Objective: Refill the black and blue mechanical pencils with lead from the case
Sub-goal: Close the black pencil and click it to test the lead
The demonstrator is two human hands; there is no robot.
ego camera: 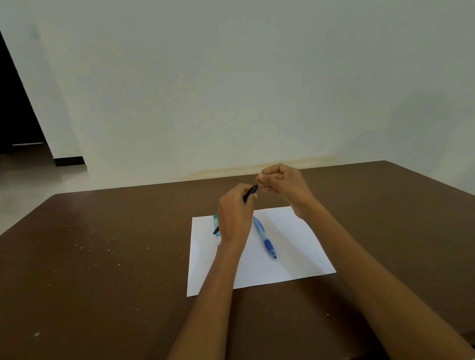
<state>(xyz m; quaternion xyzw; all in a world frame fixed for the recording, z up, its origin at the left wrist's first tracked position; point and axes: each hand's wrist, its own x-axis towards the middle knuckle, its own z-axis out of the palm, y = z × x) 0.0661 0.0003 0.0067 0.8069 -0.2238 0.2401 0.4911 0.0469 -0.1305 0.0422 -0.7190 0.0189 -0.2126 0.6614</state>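
Partly hidden: lead case lying on paper.

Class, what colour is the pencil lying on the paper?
Blue pencil, seen best in the head view.

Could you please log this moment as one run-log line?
left hand grips black pencil | right hand pinches at its end | blue pencil on paper

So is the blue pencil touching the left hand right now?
Cannot tell. In the head view the blue pencil lies on the paper, and its upper end runs behind the left hand, hiding any gap.
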